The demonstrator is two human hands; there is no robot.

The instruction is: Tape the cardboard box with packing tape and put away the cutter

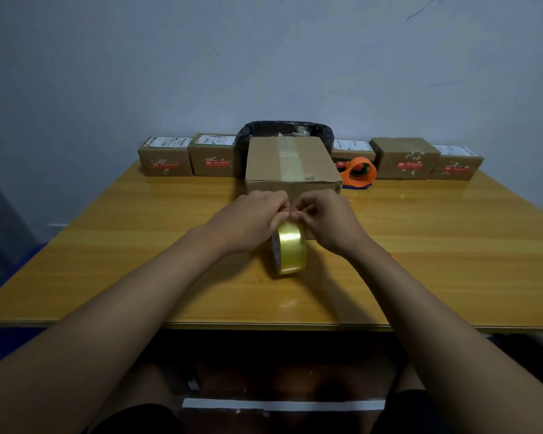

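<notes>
Tape roll (290,250) stands on edge on the table (138,245), near me. My left hand (251,219) and right hand (328,219) pinch its top. Beyond, touching: the cardboard box (290,164). Orange cutter (359,172) just right of it.

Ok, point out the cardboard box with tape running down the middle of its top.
The large box at the centre, just behind both hands; the smaller boxes along the wall carry white labels instead.

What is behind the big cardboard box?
Behind the cardboard box stands a bin with a black bag. Only its rim and upper part show; the box covers the rest.
</notes>
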